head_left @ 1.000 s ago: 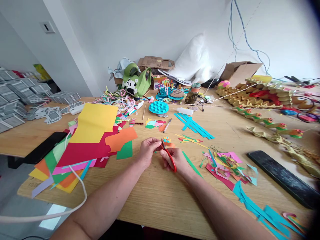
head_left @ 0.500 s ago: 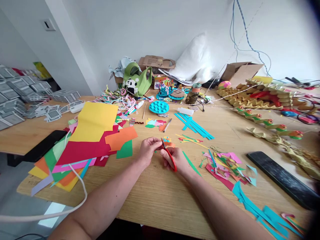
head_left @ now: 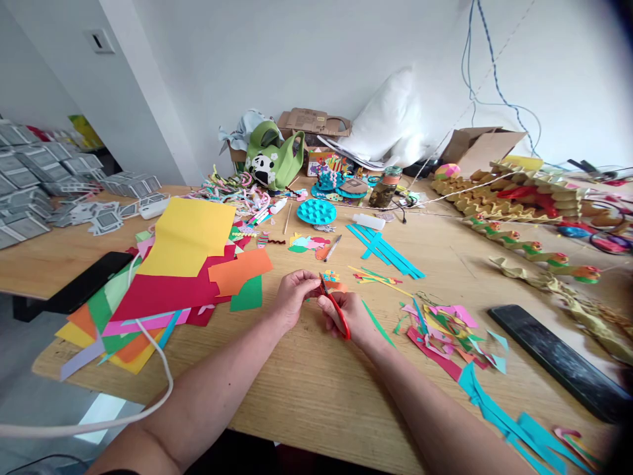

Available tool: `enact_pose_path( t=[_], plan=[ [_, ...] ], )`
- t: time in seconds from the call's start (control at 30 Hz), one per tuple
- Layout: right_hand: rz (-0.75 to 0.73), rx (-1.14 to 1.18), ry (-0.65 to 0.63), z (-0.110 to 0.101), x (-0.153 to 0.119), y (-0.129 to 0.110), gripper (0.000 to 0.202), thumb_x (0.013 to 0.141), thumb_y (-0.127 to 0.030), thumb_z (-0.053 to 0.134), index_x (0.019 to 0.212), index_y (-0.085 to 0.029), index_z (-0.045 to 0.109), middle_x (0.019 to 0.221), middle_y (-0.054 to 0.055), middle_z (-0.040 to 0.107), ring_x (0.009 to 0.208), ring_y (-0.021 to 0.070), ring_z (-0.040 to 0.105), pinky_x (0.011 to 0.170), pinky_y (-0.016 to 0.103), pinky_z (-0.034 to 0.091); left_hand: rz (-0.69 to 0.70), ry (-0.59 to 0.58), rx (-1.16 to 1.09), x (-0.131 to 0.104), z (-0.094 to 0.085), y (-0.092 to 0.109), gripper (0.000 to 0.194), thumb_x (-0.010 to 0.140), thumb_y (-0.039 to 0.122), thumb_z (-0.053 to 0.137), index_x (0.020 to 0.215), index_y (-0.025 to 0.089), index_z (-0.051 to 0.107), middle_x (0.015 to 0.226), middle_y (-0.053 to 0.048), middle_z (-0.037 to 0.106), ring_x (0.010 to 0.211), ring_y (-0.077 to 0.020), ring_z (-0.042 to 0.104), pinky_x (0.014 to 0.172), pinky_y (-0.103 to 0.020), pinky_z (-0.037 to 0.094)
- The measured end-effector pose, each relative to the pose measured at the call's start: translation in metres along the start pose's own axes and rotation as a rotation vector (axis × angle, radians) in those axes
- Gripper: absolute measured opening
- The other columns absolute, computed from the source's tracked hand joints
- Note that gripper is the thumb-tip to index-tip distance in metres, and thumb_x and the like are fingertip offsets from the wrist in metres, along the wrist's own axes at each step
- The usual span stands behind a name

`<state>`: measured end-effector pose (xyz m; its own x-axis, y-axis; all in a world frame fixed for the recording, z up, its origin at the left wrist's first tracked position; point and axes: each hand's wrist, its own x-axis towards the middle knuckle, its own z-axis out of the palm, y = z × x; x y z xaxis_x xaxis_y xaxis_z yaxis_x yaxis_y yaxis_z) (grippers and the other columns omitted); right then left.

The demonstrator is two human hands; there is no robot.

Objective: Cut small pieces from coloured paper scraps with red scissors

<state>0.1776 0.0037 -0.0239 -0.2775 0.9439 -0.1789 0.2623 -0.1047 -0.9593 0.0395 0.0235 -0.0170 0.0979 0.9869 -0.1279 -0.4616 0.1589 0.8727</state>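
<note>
Red-handled scissors (head_left: 342,321) are gripped in my right hand (head_left: 353,315), fingers wrapped round the handles and blades pointing up and left. The blade tips reach the fingertips of my left hand (head_left: 293,300), which is closed in a pinch. Whatever it pinches is too small and covered to name; a bit of green shows just below the fingertips. Just beyond the hands lie tiny coloured paper pieces (head_left: 330,276) and an orange scrap (head_left: 339,287). Thin yellow, red and green paper strips (head_left: 378,276) lie to their right.
Stacked coloured paper (head_left: 190,237) covers the left side, with a dark phone (head_left: 93,280) beside it. Paper scraps (head_left: 445,330), blue offcuts (head_left: 499,409) and another black phone (head_left: 554,359) lie right. Behind are a pen (head_left: 333,248), blue strips (head_left: 383,251) and a green bag (head_left: 277,161).
The camera view has shifted very slightly. Both hands and the scissors hold almost the same position, with no clear change in the grip.
</note>
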Motion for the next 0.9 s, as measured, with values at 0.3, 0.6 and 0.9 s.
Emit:
enact_pose_path(
  t=[0.3, 0.6, 0.9],
  plan=[
    [0.001, 0.015, -0.002, 0.0005, -0.0012, -0.0017, 0.059, 0.067, -0.075, 0.060, 0.054, -0.019, 0.047, 0.041, 0.000, 0.054, 0.031, 0.0088, 0.046, 0.031, 0.019, 0.028, 0.008, 0.011, 0.049, -0.0012, 0.0008, 0.0014, 0.018, 0.059, 0.027, 0.076, 0.066, 0.014, 0.065, 0.066, -0.003, 0.067, 0.060, -0.0131, 0.059, 0.065, -0.028, 0.046],
    [-0.001, -0.001, -0.028, -0.0019, 0.0003, 0.0005, 0.059, 0.070, -0.073, 0.059, 0.055, -0.018, 0.048, 0.043, 0.001, 0.055, 0.032, 0.0091, 0.048, 0.032, 0.018, 0.031, 0.013, -0.021, 0.052, 0.0008, -0.0021, -0.0005, 0.015, 0.060, 0.024, 0.074, 0.064, 0.014, 0.065, 0.065, -0.002, 0.067, 0.061, -0.0129, 0.059, 0.065, -0.027, 0.047],
    [-0.006, -0.005, -0.017, -0.0023, 0.0005, 0.0020, 0.059, 0.068, -0.073, 0.061, 0.052, -0.018, 0.047, 0.038, 0.000, 0.052, 0.030, 0.0093, 0.046, 0.031, 0.018, 0.029, 0.001, -0.011, 0.030, 0.0010, -0.0026, -0.0005, 0.013, 0.062, 0.023, 0.073, 0.065, 0.014, 0.064, 0.066, -0.003, 0.068, 0.063, -0.0137, 0.061, 0.066, -0.027, 0.048]
  ],
)
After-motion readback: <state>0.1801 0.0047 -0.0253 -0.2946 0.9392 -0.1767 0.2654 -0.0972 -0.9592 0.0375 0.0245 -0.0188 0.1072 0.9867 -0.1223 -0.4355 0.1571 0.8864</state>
